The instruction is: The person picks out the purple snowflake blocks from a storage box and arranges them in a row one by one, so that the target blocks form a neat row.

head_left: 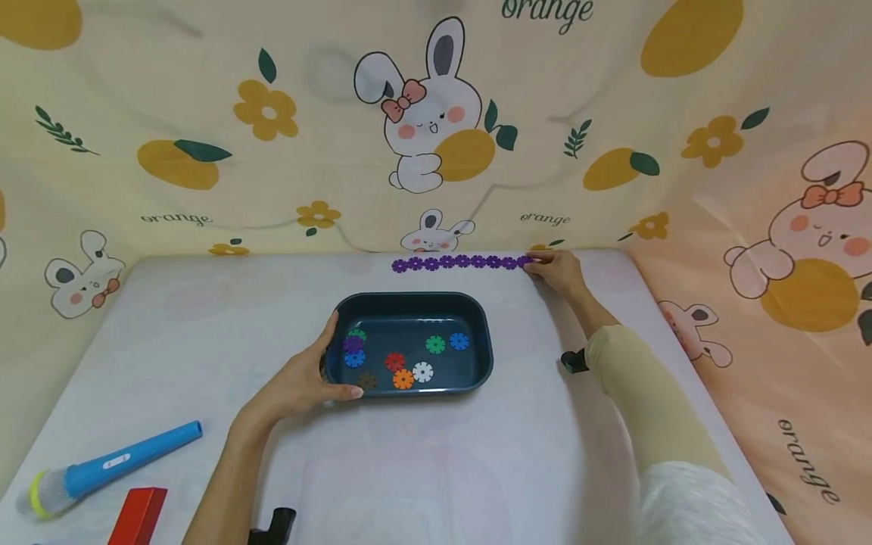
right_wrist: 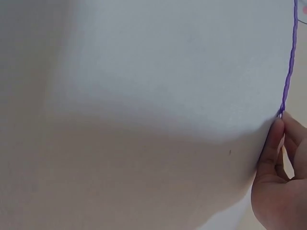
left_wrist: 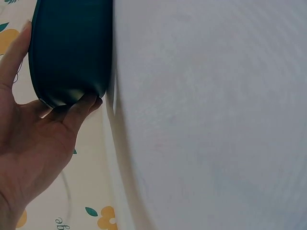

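A dark blue-green tray stands mid-table with several small notched plastic discs in it, among them a green disc, a red disc and a white disc. My left hand holds the tray's left end, thumb at the near corner and fingers round the side; the left wrist view shows this hand against the tray's outer wall. Along the back of the table lies a straight row of joined purple discs. Its right end is pinched by my right hand, thumb against fingers.
At the front left lie a blue microphone and a red block. The white table meets a patterned cloth behind and on the right. Black straps' parts show at both wrists.
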`<move>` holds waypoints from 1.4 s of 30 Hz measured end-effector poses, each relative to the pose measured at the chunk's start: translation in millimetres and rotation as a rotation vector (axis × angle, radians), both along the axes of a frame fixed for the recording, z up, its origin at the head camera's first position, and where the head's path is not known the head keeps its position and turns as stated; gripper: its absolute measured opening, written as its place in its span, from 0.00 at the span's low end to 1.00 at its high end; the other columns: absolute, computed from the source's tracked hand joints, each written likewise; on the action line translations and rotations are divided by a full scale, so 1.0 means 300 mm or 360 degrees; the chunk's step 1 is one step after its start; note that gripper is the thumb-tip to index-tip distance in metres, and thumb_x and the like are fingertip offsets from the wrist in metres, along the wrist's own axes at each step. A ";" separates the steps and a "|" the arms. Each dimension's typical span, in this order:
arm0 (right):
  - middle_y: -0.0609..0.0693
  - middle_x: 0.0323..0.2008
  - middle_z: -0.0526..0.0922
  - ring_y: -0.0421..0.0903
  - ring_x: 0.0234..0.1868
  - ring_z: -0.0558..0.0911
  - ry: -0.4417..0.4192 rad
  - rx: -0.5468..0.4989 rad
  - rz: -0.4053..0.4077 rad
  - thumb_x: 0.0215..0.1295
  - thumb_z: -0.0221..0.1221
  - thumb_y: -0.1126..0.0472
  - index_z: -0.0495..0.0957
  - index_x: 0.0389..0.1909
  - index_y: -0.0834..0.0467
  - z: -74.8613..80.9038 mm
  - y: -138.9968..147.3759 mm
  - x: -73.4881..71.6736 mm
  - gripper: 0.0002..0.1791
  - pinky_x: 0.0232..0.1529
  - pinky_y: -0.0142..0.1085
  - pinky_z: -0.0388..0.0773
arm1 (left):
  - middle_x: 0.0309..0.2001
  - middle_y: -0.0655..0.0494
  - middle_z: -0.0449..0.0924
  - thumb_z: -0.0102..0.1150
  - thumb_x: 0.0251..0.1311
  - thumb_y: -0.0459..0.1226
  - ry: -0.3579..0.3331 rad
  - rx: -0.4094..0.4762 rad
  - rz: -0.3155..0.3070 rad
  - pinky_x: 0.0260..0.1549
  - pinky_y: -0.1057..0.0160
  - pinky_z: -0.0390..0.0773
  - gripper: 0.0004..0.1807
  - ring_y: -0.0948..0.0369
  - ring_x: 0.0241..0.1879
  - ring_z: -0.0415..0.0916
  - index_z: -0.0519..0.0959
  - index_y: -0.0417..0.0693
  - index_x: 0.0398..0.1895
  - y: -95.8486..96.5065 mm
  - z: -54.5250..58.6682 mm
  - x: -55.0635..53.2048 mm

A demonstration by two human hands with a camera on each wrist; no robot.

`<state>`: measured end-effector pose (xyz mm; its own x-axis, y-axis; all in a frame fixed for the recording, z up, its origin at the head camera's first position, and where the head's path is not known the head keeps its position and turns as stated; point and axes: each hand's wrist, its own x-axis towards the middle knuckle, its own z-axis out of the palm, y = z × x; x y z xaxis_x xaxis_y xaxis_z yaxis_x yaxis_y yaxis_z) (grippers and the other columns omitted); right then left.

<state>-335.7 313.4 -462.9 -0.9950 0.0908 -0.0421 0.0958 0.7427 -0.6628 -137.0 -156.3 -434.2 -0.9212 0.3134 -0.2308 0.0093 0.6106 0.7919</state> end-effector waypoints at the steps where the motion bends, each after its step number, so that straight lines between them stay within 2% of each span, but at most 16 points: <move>1: 0.59 0.45 0.87 0.48 0.40 0.80 -0.0009 0.0002 0.0004 0.64 0.67 0.54 0.81 0.59 0.56 0.000 0.000 0.000 0.23 0.42 0.34 0.71 | 0.78 0.38 0.44 0.78 0.46 0.51 -0.0002 -0.0002 0.0000 0.67 0.34 0.53 0.71 0.37 0.75 0.46 0.32 0.58 0.81 0.001 0.001 0.000; 5: 0.58 0.43 0.87 0.45 0.36 0.81 -0.0005 -0.0042 -0.0021 0.65 0.66 0.53 0.81 0.59 0.56 -0.002 -0.007 0.005 0.23 0.38 0.31 0.71 | 0.78 0.38 0.43 0.78 0.47 0.52 -0.0011 0.0001 -0.0007 0.67 0.34 0.53 0.71 0.37 0.75 0.45 0.31 0.58 0.81 0.004 0.003 0.001; 10: 0.57 0.41 0.86 0.40 0.32 0.82 0.0070 -0.0293 0.0004 0.67 0.65 0.57 0.82 0.58 0.57 0.002 -0.059 0.030 0.20 0.33 0.27 0.76 | 0.78 0.37 0.43 0.78 0.47 0.51 -0.0016 -0.0015 -0.0006 0.67 0.34 0.53 0.71 0.37 0.75 0.46 0.31 0.57 0.80 -0.004 0.011 0.001; 14: 0.57 0.41 0.86 0.39 0.33 0.83 0.0151 -0.0522 0.0135 0.66 0.64 0.61 0.82 0.56 0.62 0.025 -0.125 0.060 0.18 0.36 0.30 0.82 | 0.78 0.37 0.43 0.77 0.47 0.52 0.0008 -0.0029 -0.0010 0.67 0.33 0.53 0.71 0.36 0.74 0.46 0.30 0.57 0.80 -0.008 0.018 -0.006; 18: 0.58 0.41 0.86 0.42 0.33 0.84 0.0218 -0.0628 0.0280 0.67 0.64 0.63 0.82 0.54 0.65 0.064 -0.191 0.101 0.17 0.40 0.35 0.84 | 0.78 0.36 0.42 0.77 0.47 0.53 0.0007 -0.0027 -0.0012 0.67 0.33 0.54 0.71 0.36 0.74 0.46 0.30 0.57 0.80 -0.006 0.018 -0.013; 22: 0.60 0.42 0.86 0.46 0.33 0.85 0.0238 -0.0689 0.0382 0.67 0.64 0.63 0.83 0.52 0.64 0.109 -0.261 0.150 0.15 0.42 0.41 0.85 | 0.78 0.37 0.41 0.78 0.47 0.52 -0.0016 0.0004 -0.0011 0.67 0.32 0.53 0.71 0.36 0.75 0.44 0.29 0.58 0.80 -0.001 0.014 -0.015; 27: 0.58 0.39 0.86 0.49 0.35 0.85 0.0188 -0.0655 0.0528 0.67 0.64 0.61 0.85 0.50 0.60 0.148 -0.357 0.214 0.13 0.46 0.54 0.82 | 0.78 0.37 0.40 0.78 0.47 0.50 -0.0032 0.0031 0.0000 0.67 0.32 0.51 0.71 0.36 0.75 0.44 0.29 0.58 0.80 0.001 0.006 -0.013; 34: 0.56 0.41 0.87 0.49 0.37 0.86 0.0108 -0.0636 0.0751 0.66 0.65 0.63 0.83 0.52 0.63 0.171 -0.499 0.297 0.15 0.42 0.39 0.85 | 0.78 0.38 0.40 0.78 0.48 0.50 -0.0052 0.0048 -0.0002 0.67 0.32 0.51 0.71 0.36 0.75 0.43 0.29 0.59 0.80 0.001 0.003 -0.009; 38: 0.54 0.42 0.88 0.47 0.37 0.86 0.0131 -0.0608 0.0908 0.65 0.66 0.62 0.85 0.49 0.61 0.151 -0.576 0.317 0.13 0.42 0.42 0.85 | 0.78 0.36 0.41 0.77 0.48 0.50 -0.0048 0.0020 -0.0018 0.67 0.32 0.51 0.71 0.35 0.74 0.46 0.28 0.58 0.80 -0.001 0.006 -0.011; 42: 0.51 0.42 0.88 0.41 0.38 0.85 0.0127 -0.0530 0.1024 0.65 0.66 0.63 0.86 0.49 0.59 0.127 -0.646 0.336 0.12 0.43 0.34 0.83 | 0.78 0.36 0.41 0.77 0.49 0.50 -0.0058 0.0025 -0.0027 0.68 0.33 0.50 0.70 0.35 0.74 0.46 0.28 0.59 0.80 -0.002 0.007 -0.006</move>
<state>-235.0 119.4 -424.8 -0.8483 -0.5181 0.1094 -0.3500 0.3936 -0.8501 -138.9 -156.9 -432.2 -0.9067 0.3327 -0.2591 -0.0097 0.5978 0.8016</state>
